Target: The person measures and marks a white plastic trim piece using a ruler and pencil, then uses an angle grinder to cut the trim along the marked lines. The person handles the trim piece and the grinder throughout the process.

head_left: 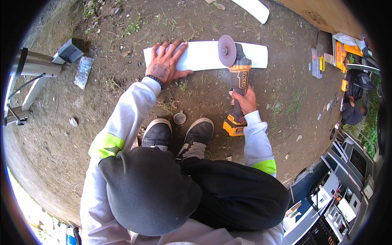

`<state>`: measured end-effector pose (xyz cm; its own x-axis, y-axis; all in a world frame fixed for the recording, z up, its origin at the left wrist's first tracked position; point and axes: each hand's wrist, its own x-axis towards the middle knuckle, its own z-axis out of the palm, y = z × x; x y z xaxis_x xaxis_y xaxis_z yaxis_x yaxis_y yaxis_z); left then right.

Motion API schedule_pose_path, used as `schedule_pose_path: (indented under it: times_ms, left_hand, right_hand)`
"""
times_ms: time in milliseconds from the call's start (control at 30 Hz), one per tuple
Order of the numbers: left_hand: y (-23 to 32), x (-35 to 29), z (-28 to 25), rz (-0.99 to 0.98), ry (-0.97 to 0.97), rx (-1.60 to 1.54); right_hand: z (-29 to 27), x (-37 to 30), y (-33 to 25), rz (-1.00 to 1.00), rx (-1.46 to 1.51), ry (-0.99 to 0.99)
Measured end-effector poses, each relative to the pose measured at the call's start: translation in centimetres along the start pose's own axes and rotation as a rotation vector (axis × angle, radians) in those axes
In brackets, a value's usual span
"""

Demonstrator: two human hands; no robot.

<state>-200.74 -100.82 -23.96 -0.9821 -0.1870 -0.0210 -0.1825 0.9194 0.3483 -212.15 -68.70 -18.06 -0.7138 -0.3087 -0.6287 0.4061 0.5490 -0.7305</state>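
- Two dark-trousered knees [241,192], nearest, fill the lower centre; two dark shoes [157,132] show above them.
- One white panel [204,53] lies at upper centre, partly hidden by hand and tool; a second white strip [254,10] is cut off at the top edge.
- Left hand [165,65]: fingers spread, flat on the panel's left end.
- Right hand [246,101]: wrapped around one cordless grinder [239,77]; lettering marks its body and battery [234,125].

White panel [200,57] partly hidden behind grinder [239,79], upper strip [253,7] cut off
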Motion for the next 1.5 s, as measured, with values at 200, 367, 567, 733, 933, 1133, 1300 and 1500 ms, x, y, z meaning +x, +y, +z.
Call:
schedule_pose_path:
  times_ms: [200, 367, 567, 733, 933, 1133, 1300, 1500]
  left_hand:
    - [0.0, -0.02, 0.02, 0.0, -0.005, 0.015]
    - [-0.01, -0.05, 0.16, 0.001, -0.002, 0.017]
    - [-0.02, -0.01, 0.23, 0.0, -0.005, 0.027]
    - [0.05, -0.07, 0.12, -0.004, -0.015, 0.034]
    - [0.05, 0.0, 0.15, -0.012, -0.024, 0.035]
    - [-0.01, -0.02, 0.26, -0.007, -0.015, 0.021]
    - [-0.03, -0.02, 0.3, -0.003, -0.009, 0.017]
    - [-0.01, -0.01, 0.22, -0.004, -0.006, 0.015]
  right_hand:
    - [0.15, -0.14, -0.17, 0.008, 0.013, 0.01]
    - [0.24, -0.04, -0.15, 0.021, 0.012, 0.011]
    - [0.17, 0.02, -0.04, 0.003, 0.011, 0.008]
    - [0.15, 0.04, 0.15, 0.003, 0.011, 0.007]
    - [0.14, 0.05, 0.12, 0.006, -0.001, 0.011]
    - [0.12, 0.03, 0.02, 0.002, 0.0, 0.005]
    - [0.16, 0.15, 0.11, -0.002, -0.002, 0.005]
    - [0.14, 0.2, 0.13, -0.01, -0.012, 0.004]
